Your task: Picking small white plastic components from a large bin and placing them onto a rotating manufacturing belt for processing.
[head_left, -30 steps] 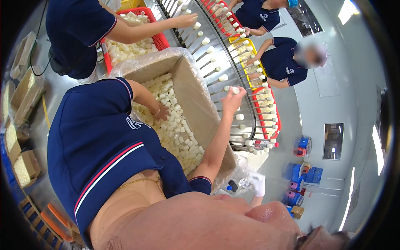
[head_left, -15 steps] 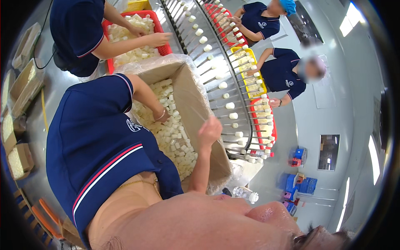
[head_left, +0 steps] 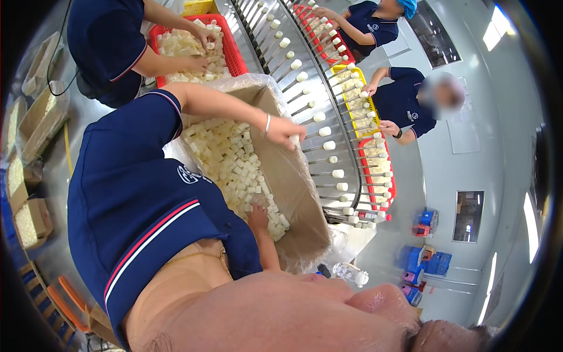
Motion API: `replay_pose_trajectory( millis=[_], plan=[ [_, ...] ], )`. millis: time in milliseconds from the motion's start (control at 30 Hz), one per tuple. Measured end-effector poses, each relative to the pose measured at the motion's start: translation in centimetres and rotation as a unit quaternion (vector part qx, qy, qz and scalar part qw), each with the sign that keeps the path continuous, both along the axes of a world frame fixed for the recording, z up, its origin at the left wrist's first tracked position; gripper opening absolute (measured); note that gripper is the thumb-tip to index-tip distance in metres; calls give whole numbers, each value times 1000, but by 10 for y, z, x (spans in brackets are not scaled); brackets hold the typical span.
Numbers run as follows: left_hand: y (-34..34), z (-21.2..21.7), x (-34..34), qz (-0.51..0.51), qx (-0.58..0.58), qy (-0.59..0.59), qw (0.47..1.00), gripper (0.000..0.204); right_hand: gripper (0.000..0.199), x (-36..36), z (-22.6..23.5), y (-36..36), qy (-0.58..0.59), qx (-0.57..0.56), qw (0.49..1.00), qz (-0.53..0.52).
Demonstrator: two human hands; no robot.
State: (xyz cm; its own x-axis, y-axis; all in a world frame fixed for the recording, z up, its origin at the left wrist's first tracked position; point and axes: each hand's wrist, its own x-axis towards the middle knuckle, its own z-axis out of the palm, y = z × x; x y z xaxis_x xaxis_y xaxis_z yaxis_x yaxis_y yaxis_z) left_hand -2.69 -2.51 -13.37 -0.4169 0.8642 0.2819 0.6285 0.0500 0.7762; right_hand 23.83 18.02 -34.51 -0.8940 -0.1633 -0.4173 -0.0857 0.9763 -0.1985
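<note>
Room: pale wall (head_left: 443, 167); three co-workers (head_left: 399, 97), apart from these fingers.
Cylinders (head_left: 226, 155): short, off-white, uncountably heaped below the fingers, one box (head_left: 296, 217).
Left hand (head_left: 282, 130): fingertips pinch one cylinder (head_left: 294, 139).
Right hand (head_left: 258, 218): fingers among cylinders; grip cannot be told.

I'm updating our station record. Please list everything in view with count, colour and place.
Carton: one, brown, centre
Conveyor: one, silvery, upper centre
Rods: many, grey, on conveyor
Red baskets: three, red, upper left and beyond conveyor
Yellow baskets: two, yellow, top edge and beyond conveyor
White pieces: many, off-white, in carton, baskets and on rods
Bottles: at least two, clear, right of carton
Boxes: several, brown, left edge
Crates: several, mostly blue, right background
Co-workers: three, navy shirts, upper left and beyond conveyor
Left hand: one, bare, by carton's rim, white piece apparently in grip
Right hand: one, bare, among carton's pieces
</note>
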Motion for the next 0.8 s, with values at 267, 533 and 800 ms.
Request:
replay_pose_trajectory(
  millis=[267, 533, 800],
  plan=[
    [31, 37, -79, 206, 120, 280, 930, 36, 42, -22, -5, -1, -31, -64, 997, -36],
    [101, 29, -89, 151, -171, 317, 920, 32, 28, -39, 73, -14, 44, -212, 975, -46],
    [151, 12, -58, 46, -66, 489, 869, 22, 15, -73, 184, -13, 93, -431, 888, -129]
  ],
)
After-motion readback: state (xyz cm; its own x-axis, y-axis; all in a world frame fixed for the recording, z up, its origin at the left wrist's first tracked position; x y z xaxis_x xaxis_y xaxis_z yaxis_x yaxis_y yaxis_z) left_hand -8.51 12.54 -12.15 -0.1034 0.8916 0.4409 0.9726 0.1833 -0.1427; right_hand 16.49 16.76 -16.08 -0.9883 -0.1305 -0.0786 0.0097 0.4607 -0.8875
